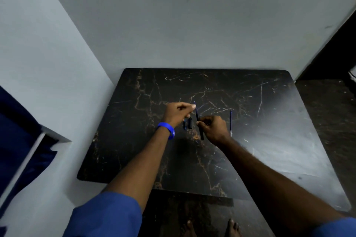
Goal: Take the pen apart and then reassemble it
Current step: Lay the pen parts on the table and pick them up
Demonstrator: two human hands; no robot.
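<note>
My right hand [213, 128] grips a dark pen barrel [200, 131], held tilted above the black marble table [250, 159]. A thin blue refill [195, 105] sticks out of the barrel's upper end, and the fingertips of my left hand [177, 112] pinch it near its top. Below my left hand, two short dark pen parts [188, 123] lie side by side on the table. To the right of my right hand lies another thin blue refill [230, 121], pointing away from me.
Pale walls close in the table at the back and left. A blue cloth [17, 131] hangs at the far left. Dark floor runs along the right side, and my bare feet [210, 228] show below the table's front edge.
</note>
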